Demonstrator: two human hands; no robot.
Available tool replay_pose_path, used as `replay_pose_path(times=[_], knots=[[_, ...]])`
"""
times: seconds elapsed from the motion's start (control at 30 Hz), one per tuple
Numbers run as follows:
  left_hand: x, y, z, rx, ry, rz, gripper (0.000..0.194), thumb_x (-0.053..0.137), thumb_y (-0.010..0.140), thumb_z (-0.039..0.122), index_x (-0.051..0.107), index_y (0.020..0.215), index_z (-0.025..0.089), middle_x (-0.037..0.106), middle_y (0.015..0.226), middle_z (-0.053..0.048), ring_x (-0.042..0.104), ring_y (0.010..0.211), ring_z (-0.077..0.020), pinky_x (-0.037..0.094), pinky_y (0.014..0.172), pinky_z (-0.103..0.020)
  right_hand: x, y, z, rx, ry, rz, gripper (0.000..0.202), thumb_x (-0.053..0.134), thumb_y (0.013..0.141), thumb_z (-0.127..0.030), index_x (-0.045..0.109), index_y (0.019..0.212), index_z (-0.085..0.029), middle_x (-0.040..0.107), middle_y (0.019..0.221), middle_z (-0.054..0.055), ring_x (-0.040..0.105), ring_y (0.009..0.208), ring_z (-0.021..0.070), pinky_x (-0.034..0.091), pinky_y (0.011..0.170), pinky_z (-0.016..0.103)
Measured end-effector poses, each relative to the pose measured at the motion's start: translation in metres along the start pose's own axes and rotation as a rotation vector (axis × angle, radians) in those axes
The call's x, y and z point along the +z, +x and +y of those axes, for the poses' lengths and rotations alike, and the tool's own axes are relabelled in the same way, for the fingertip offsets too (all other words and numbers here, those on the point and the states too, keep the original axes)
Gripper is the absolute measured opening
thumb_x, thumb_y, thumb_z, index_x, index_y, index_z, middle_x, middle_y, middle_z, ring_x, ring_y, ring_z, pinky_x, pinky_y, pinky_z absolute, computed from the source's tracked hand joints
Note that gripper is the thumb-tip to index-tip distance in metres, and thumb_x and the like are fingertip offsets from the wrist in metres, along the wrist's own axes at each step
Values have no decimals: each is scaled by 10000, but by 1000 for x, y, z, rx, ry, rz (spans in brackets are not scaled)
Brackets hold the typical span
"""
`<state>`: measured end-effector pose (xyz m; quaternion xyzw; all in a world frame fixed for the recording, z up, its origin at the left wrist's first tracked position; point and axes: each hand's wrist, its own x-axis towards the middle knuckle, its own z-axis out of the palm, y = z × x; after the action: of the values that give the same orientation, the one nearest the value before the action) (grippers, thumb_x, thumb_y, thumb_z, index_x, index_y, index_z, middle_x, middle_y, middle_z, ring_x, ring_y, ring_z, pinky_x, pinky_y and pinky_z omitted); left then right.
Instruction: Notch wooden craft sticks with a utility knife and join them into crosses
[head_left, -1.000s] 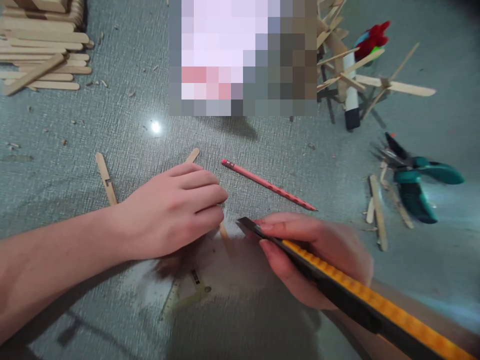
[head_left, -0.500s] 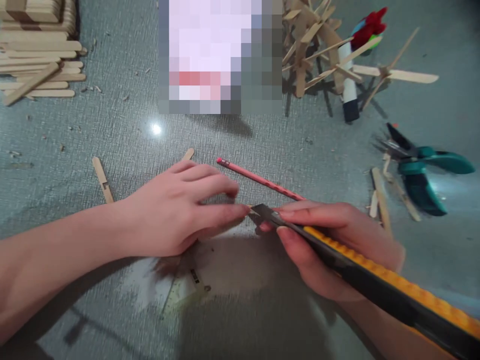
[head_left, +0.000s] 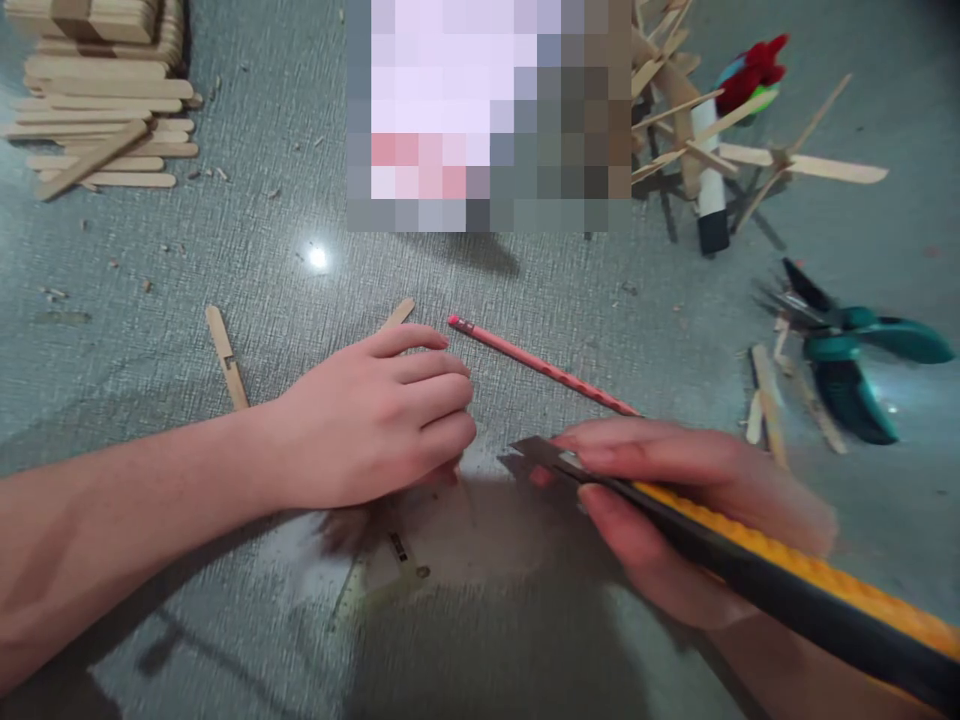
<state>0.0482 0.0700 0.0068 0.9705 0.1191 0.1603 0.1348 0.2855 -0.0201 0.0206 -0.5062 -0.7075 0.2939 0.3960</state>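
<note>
My right hand [head_left: 690, 510] is closed round a yellow and black utility knife [head_left: 780, 590], its blade pointing left above the table [head_left: 525, 640]. Left of the blade, my left hand [head_left: 390, 415] rests with its fingers curled together; what they hold, if anything, is hidden under the palm. The tip of a wooden stick [head_left: 400, 313] shows behind its fingers. A notched stick [head_left: 226, 358] lies beyond my left wrist. Between the hands and further back is a pink pencil [head_left: 547, 367]. A clear ruler [head_left: 394, 575] lies below my left hand.
Wooden sticks [head_left: 112, 88] are stacked at the far left. Assembled stick pieces [head_left: 675, 130], a white marker [head_left: 709, 180] and a red fuzzy item [head_left: 754, 75] sit at the back right. Green-handled pliers [head_left: 844, 345] lie at the right beside stick scraps [head_left: 769, 400]. A blurred patch covers the top middle.
My left fingers have drawn in, with the index finger now curled back from the blade. The knife has moved slightly right and down, away from the left fingertips. The view has shifted a little.
</note>
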Motion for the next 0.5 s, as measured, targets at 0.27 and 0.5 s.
replay_pose_path(times=[0.27, 0.5], knots=[[-2, -3, -13, -32, -248, -100, 349, 405, 1019, 211, 730, 893, 235, 704, 1049, -34, 608, 982, -160, 473, 923, -346, 10, -1, -2, -63, -39, -146, 306, 621, 797, -59, 629, 1040, -244, 757, 838, 28, 728, 663, 158, 605, 568, 246], [2, -4, -13, -54, -252, -22, 347, 416, 957, 110, 727, 833, 204, 679, 888, -29, 569, 794, -146, 457, 758, -292, 19, 0, -3, -118, -61, -201, 322, 615, 821, -74, 604, 1069, -279, 769, 878, 30, 733, 653, 180, 625, 552, 281]])
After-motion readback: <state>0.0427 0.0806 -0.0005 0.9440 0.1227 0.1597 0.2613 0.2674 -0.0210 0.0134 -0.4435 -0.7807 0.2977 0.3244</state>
